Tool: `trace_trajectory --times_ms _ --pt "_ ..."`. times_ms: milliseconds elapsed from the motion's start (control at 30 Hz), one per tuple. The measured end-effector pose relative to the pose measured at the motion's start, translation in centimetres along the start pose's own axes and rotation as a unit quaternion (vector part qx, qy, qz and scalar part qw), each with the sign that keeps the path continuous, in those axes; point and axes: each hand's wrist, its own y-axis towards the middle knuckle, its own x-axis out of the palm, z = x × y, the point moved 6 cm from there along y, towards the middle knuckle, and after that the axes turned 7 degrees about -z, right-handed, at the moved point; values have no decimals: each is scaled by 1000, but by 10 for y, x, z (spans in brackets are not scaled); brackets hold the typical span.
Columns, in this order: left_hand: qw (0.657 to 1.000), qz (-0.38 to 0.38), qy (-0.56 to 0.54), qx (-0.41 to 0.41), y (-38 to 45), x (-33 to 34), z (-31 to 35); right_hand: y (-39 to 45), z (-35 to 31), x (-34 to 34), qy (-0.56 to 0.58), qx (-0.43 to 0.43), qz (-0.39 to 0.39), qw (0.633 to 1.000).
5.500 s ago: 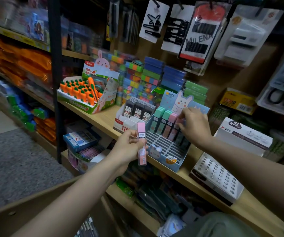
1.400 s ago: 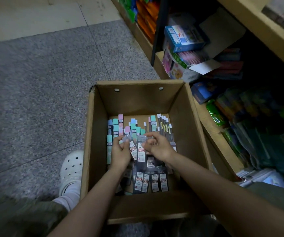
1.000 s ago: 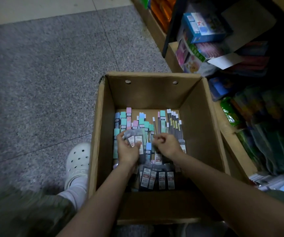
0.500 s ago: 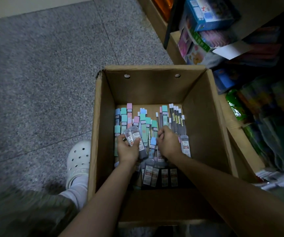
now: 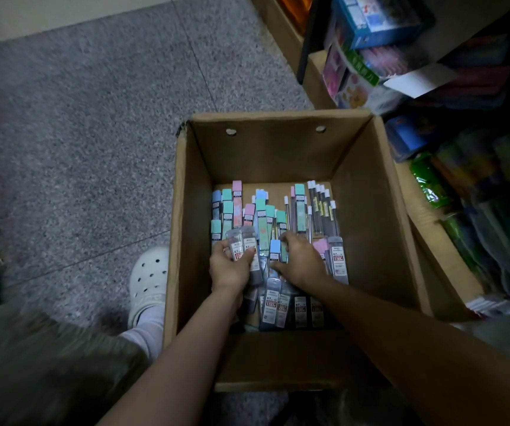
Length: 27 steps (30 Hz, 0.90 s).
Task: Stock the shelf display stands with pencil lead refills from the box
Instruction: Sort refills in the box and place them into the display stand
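Note:
An open cardboard box (image 5: 367, 216) stands on the floor, its bottom covered with pencil lead refills: pastel green, pink and blue cases (image 5: 238, 207) at the back left, slim dark tubes (image 5: 321, 210) at the back right, grey-black cases (image 5: 273, 305) in front. Both hands are down inside the box. My left hand (image 5: 229, 269) grips a small bunch of grey-black refill cases (image 5: 243, 249), labels facing up. My right hand (image 5: 301, 262) lies palm down on the pile beside a blue-capped case (image 5: 275, 249), fingers spread over the refills. The shelf display stands are out of view.
Grey speckled floor lies left of the box, where my white clog (image 5: 149, 278) stands close against its side. Low wooden shelves (image 5: 432, 229) full of packaged stationery run along the right, almost touching the box. A blue carton (image 5: 379, 23) sits at the top right.
I turned from the shelf display down to the box on the floor. In the last second my right hand slid from the bunch in my left hand onto the pile.

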Motion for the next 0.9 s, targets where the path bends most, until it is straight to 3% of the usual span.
trace_trajectory --times_ms 400,633,800,900 --pt "1000 -3 5 -13 4 7 -9 13 1 -7 69 4 15 998" --pt "999 -27 34 1 2 10 -2 4 8 -18 167 31 39 985" --pt "994 -81 65 45 -10 21 35 -18 -3 -70 172 9 92 981" --pt "978 -135 105 124 -28 40 89 -44 -21 -135 164 -48 140 975"
